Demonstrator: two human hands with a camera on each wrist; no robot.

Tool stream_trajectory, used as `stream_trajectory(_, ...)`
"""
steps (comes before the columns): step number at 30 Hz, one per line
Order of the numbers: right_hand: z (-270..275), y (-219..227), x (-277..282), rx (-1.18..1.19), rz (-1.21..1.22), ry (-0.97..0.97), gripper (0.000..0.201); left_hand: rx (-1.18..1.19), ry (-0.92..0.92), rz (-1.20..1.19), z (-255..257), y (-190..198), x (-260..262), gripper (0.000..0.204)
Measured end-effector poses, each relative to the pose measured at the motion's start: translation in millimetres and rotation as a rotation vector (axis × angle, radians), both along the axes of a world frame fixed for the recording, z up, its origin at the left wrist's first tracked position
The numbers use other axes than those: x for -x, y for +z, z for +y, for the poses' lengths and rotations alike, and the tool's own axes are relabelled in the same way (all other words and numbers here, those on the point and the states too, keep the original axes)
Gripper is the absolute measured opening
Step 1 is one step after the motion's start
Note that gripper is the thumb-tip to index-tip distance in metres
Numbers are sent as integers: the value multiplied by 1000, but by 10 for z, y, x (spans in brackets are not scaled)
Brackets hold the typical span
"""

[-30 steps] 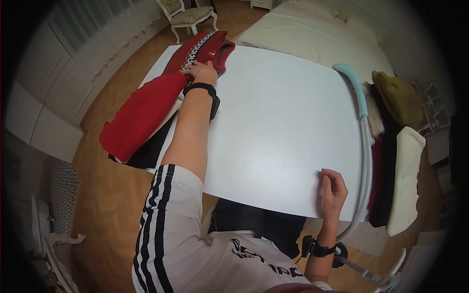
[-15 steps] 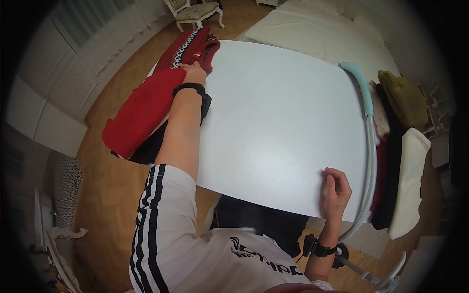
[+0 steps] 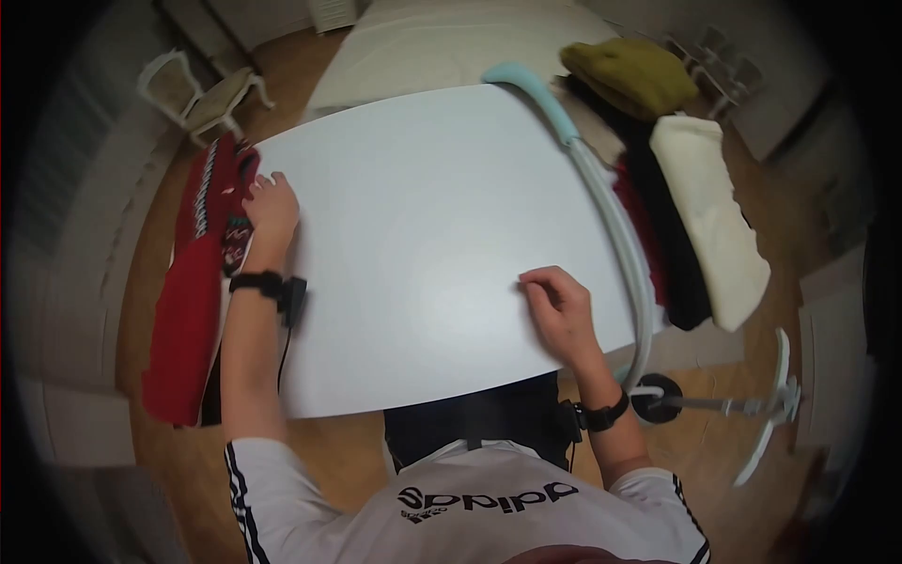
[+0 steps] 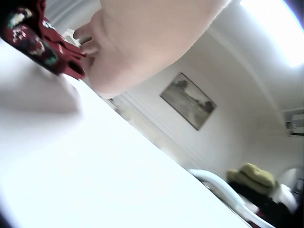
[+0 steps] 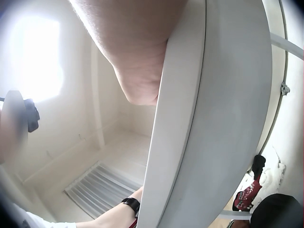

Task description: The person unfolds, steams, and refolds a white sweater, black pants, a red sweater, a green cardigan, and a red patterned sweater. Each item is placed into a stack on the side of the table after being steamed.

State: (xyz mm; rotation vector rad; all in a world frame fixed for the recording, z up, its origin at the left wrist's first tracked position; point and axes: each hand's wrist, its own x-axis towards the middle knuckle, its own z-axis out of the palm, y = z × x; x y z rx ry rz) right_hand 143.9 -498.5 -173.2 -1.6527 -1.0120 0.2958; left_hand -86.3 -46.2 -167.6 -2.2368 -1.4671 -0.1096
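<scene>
Along the left edge of the white table [image 3: 423,244] lie folded garments: a red patterned knit sweater [image 3: 211,193] at the back and a plain red garment [image 3: 178,329] in front. My left hand [image 3: 272,205] is beside the sweater's right edge, its fingers loosely spread and gripping nothing. In the left wrist view, the fingertips overlap the sweater's patterned edge [image 4: 33,40]. My right hand [image 3: 562,310] rests at the table's front right, loosely curled with nothing in it. From the right wrist camera, only part of the right hand [image 5: 142,80] shows beside the table edge.
A hose with a light-blue handle [image 3: 536,99] runs along the table's right side. Beyond it lie an olive garment [image 3: 634,75], a black garment [image 3: 662,235] and a cream knit [image 3: 709,216]. A bed [image 3: 451,42] stands behind, a chair [image 3: 197,94] at back left.
The head view has turned to the right. My left hand has drawn back from the top of the red sweater to its right edge. The right hand stays loosely curled at the table's front.
</scene>
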Motion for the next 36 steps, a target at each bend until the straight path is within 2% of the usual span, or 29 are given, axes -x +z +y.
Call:
stream_trajectory(2,-1,35,7,-2,-62,6,13,215,-182,-44,-597,189,-372,43)
stream_trajectory(4,-43,81,25,6,-140,17,17,413,-368,-161,-1159,284,-617,30)
stream_trajectory(6,-155,208,2,-12,-147,-11,19,486,-564,-153,-1648,323,-723,26)
stream_trajectory(8,-375,539,-90,-101,-479,-57,22,527,-636,-149,-2015,377,-746,23)
stream_trajectory(10,-703,911,-354,-65,-637,-280,24,567,-652,-137,-2179,451,-686,23)
stream_trajectory(11,-840,1094,-484,-51,-616,-427,22,609,-660,-140,-2199,456,-654,23)
stream_trajectory(13,-1192,1319,-930,105,-883,-748,25,644,-674,-139,-2223,506,-592,23)
stream_trajectory(14,-1414,1332,-1190,301,-915,-957,41,683,-658,-130,-2235,543,-570,25)
stream_trajectory(16,-1769,1247,-1610,585,-715,-1261,64,719,-646,-127,-2260,534,-520,28)
stream_trajectory(17,-1933,1147,-1772,582,-719,-1264,64,660,-699,-176,-2253,466,-478,26)
stream_trajectory(19,-2165,897,-2073,531,-288,-1017,86,598,-748,-235,-2207,376,-465,24)
stream_trajectory(20,-2140,850,-2076,374,-325,-929,90,614,-722,-236,-2194,369,-471,25)
stream_trajectory(22,-2172,835,-2117,337,-306,-949,89,632,-699,-228,-2210,381,-496,25)
stream_trajectory(24,-2084,946,-2017,302,-277,-978,89,739,-593,-159,-2294,530,-551,28)
stream_trajectory(26,-2004,1105,-2001,257,-126,-1029,72,712,-607,-164,-2285,445,-540,30)
stream_trajectory(27,-2025,1167,-2020,258,-126,-1032,72,682,-614,-178,-2276,392,-529,31)
stream_trajectory(29,-2045,1269,-2106,-246,491,-606,51,649,-629,-190,-2276,322,-498,32)
stream_trajectory(30,-2022,1308,-2229,-404,661,-413,40,618,-638,-202,-2272,296,-481,34)
stream_trajectory(31,-2006,1352,-2342,-404,662,-407,40,615,-634,-204,-2261,270,-471,34)
stream_trajectory(33,-1893,1643,-2357,-483,800,-80,41,592,-670,-199,-2235,251,-456,33)
stream_trajectory(35,-1565,1970,-2210,-549,703,29,40,649,-639,-190,-2262,380,-486,34)
stream_trajectory(36,-1419,2116,-2218,-533,687,168,44,708,-611,-182,-2280,435,-500,35)
